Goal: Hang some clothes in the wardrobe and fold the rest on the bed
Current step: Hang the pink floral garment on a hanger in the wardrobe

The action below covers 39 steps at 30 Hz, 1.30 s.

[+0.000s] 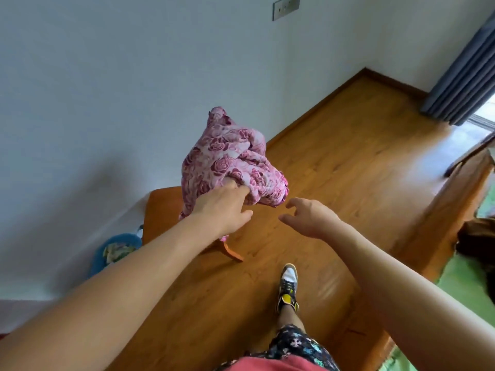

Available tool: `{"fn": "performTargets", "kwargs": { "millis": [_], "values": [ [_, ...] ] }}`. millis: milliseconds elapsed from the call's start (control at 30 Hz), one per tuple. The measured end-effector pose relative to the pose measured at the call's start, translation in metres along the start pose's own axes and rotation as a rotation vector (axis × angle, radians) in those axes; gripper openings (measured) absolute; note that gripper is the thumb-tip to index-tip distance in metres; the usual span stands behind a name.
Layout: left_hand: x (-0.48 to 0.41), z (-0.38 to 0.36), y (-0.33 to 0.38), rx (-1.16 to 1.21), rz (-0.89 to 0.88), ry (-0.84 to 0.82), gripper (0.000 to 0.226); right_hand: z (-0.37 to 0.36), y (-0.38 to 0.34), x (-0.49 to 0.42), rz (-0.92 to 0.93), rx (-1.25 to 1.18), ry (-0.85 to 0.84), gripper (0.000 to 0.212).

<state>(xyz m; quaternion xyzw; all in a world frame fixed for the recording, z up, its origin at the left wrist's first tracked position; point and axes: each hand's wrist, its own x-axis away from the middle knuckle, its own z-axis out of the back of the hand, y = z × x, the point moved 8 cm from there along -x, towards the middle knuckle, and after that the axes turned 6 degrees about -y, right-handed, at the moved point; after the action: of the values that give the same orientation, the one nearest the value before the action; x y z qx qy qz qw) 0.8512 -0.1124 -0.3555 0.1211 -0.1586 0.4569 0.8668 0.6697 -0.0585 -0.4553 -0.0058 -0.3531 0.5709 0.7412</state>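
A pink garment [230, 156] with a rose print hangs bunched in the air in front of me. My left hand [222, 207] grips its lower part, fingers buried in the cloth. Just right of the garment, my right hand [308, 214] hovers with fingers spread and loosely curved, holding nothing and not touching the cloth. At the right edge lies the bed [466, 285] with a green sheet and a wooden frame. No wardrobe is in view.
A wooden stool [163, 210] stands by the white wall under the garment. Beside it sits a blue basket [115, 250] with more clothes. Dark clothing [474, 242] lies on the bed. A grey curtain [466, 76] hangs at the far right over wooden floor [334, 156].
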Motion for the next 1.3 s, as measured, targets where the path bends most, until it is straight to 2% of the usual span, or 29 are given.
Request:
{"fn": "performTargets", "kwargs": {
  "millis": [167,333,433,533,633,733,933,1033,1100,1233,1300],
  "values": [
    [-0.117,0.019,0.020,-0.066,-0.034,-0.045,0.051,0.026,0.049,-0.079,-0.025,-0.100,-0.021,0.054],
    [-0.225,0.016,0.044,-0.114,-0.083,-0.146,0.046,0.036,0.115,-0.145,-0.146,-0.172,-0.127,0.058],
    [-0.280,0.014,0.052,-0.193,-0.110,-0.131,0.044,0.039,0.138,-0.180,-0.173,-0.212,-0.156,0.057],
    [-0.325,0.009,0.042,-0.413,-0.073,-0.147,0.044,0.032,0.147,-0.209,-0.183,-0.244,-0.215,0.056],
    [-0.352,0.000,0.011,-0.519,0.047,-0.275,0.051,0.019,0.147,-0.231,-0.176,-0.284,-0.276,0.056],
    [-0.360,-0.010,-0.019,-0.475,0.095,-0.335,0.043,0.011,0.146,-0.246,-0.186,-0.317,-0.308,0.059],
    [-0.344,0.008,-0.060,-0.217,0.038,-0.113,0.024,0.012,0.128,-0.270,-0.160,-0.312,-0.308,0.080],
    [-0.327,0.035,-0.084,-0.049,0.032,-0.040,0.020,0.025,0.108,-0.285,-0.160,-0.404,-0.287,0.091],
    [-0.309,0.054,-0.101,0.073,0.036,0.018,0.021,0.041,0.091,-0.293,-0.179,-0.472,-0.234,0.101],
    [-0.269,0.078,-0.149,0.287,0.071,0.146,0.033,0.090,0.050,-0.301,-0.111,-0.602,-0.013,0.135],
    [-0.250,0.081,-0.178,0.355,0.095,0.171,0.029,0.104,0.029,-0.302,-0.083,-0.746,-0.037,0.136]
  ]
}}
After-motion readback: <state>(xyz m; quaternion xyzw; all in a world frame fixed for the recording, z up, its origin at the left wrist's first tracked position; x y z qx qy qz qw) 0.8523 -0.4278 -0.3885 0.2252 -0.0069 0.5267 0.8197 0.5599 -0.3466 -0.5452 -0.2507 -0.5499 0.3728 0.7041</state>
